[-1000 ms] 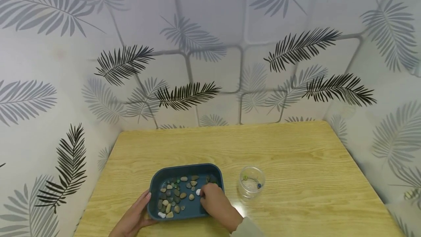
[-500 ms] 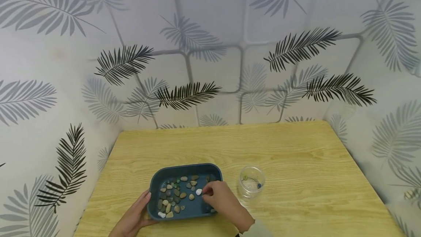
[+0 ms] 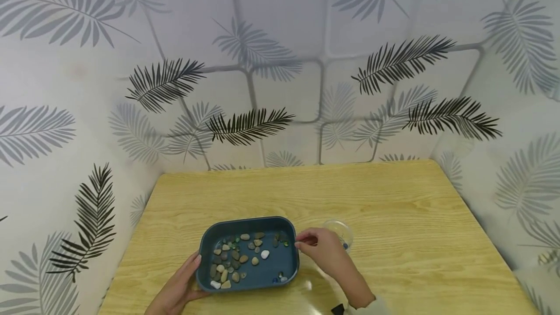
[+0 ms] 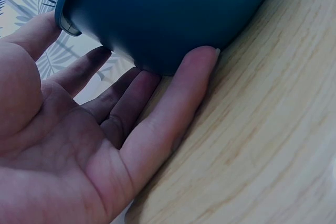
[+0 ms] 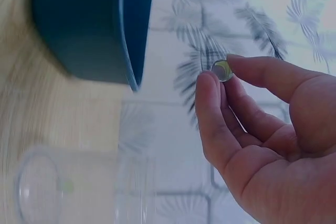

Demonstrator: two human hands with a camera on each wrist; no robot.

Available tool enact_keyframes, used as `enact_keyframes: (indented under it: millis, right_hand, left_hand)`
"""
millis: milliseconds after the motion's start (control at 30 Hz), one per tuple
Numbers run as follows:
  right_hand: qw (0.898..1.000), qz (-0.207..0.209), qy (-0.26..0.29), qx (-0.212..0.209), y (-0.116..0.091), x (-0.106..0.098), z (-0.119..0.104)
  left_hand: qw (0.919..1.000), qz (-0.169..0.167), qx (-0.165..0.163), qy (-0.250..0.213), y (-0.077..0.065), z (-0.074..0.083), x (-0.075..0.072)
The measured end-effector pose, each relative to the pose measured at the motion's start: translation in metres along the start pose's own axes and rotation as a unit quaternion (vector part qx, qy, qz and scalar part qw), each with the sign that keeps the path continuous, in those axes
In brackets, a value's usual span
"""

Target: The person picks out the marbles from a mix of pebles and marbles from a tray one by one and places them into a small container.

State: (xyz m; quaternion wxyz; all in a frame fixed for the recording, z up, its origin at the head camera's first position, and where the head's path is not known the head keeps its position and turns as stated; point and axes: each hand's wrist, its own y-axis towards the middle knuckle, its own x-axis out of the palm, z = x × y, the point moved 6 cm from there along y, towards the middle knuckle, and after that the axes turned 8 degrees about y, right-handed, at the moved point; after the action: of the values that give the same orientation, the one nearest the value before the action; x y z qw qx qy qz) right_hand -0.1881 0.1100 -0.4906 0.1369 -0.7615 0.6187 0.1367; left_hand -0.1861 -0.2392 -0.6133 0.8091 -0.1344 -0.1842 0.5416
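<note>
Thumb and fingertips of my right hand (image 3: 327, 253) pinch a clear glass marble (image 5: 222, 71) with a yellow-green streak, just beyond the right rim of the dark blue tub (image 3: 258, 281). My left hand (image 3: 178, 283) touches the tub's left end, its fingers spread along the outer wall in the left wrist view. Several brown, grey and cream pebbles (image 3: 224, 276) lie in the left and middle of the tub, with a white stone (image 3: 265, 254) to their right. A few glass marbles (image 3: 282, 278) sit in the near right corner. A clear plastic cup (image 3: 339, 227) is partly hidden behind my right hand.
The tub and cup stand on a wood-grain table (image 3: 393, 218). In the cup are a blue marble (image 3: 345, 246) and a green spot (image 5: 68, 185). A leaf-patterned backdrop (image 3: 284, 101) rises behind and at both sides of the table.
My right hand has lifted out of the tub and moved right toward the cup, now pinching the marble. The marbles in the tub's right part are uncovered. My left hand stays put.
</note>
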Motion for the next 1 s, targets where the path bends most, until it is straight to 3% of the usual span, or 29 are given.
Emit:
enact_keyframes:
  millis: [300, 500, 1000]
  right_hand:
    - [0.995, 0.098, -0.001, 0.030, -0.013, -0.047, 0.011]
    - [0.991, 0.121, -0.003, 0.056, -0.018, -0.069, 0.024]
    - [0.989, 0.132, -0.009, 0.067, -0.018, -0.075, 0.037]
  left_hand:
    - [1.0000, 0.002, -0.001, -0.002, 0.001, 0.000, 0.000]
    - [1.0000, 0.004, -0.004, -0.005, 0.001, -0.001, -0.001]
    - [0.9999, 0.011, -0.009, -0.007, -0.001, -0.001, -0.001]
